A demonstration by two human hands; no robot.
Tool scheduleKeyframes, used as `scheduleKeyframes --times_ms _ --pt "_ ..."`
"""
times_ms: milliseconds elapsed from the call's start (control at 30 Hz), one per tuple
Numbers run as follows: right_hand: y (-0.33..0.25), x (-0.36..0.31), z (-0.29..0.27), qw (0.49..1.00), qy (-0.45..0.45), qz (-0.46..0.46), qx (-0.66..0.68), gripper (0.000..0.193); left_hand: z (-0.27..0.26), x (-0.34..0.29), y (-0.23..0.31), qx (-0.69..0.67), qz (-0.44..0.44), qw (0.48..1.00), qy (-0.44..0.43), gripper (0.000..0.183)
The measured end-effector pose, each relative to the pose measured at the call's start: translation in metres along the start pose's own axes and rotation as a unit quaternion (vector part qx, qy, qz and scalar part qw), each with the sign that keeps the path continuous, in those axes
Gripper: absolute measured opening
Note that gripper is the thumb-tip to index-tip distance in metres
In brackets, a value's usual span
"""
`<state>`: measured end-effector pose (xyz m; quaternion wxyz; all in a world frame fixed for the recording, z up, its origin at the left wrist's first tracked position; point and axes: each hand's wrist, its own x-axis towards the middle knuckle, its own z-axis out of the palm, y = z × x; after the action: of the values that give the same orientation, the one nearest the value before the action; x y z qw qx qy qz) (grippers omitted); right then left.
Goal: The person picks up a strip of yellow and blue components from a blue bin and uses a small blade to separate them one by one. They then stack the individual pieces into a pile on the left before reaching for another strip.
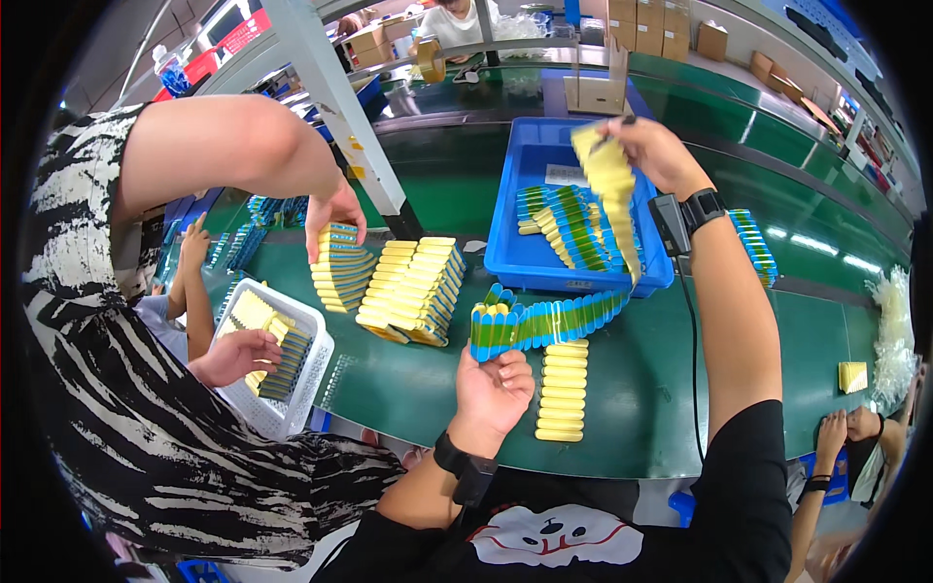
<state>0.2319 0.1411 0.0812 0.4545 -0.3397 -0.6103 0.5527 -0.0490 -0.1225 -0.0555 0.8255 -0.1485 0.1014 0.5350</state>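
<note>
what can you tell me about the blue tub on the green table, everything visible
The blue tub is rectangular and open-topped, looks like shiny plastic, and stands upright on the green table. A white label shows inside. It holds blue-and-green segmented strips, with some yellow segments among them. The right hand holds a yellow strip hanging over its right part; whether that touches the tub is unclear.

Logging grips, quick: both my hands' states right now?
Left hand: holding a folded blue-and-green segmented strip.
Right hand: holding up a yellow segmented strip.
</note>
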Motion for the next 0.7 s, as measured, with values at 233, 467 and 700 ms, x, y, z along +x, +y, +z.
scheduleKeyframes --times_ms 233,467,700 --pt "0.021 -0.057 0.021 0.978 0.092 0.1 -0.156 0.028 0.018 0.005 -0.012 0.069 0.075 0.993 0.054 0.04" --pt "0.006 -0.155 0.055 0.995 0.032 0.065 0.066 0.028 0.031 0.02 -0.022 0.252 0.126 0.957 0.066 0.023" --pt "-0.002 -0.178 0.081 0.984 -0.089 -0.093 -0.12 0.014 0.08 0.017 -0.053 0.602 0.328 0.727 -0.044 0.019"
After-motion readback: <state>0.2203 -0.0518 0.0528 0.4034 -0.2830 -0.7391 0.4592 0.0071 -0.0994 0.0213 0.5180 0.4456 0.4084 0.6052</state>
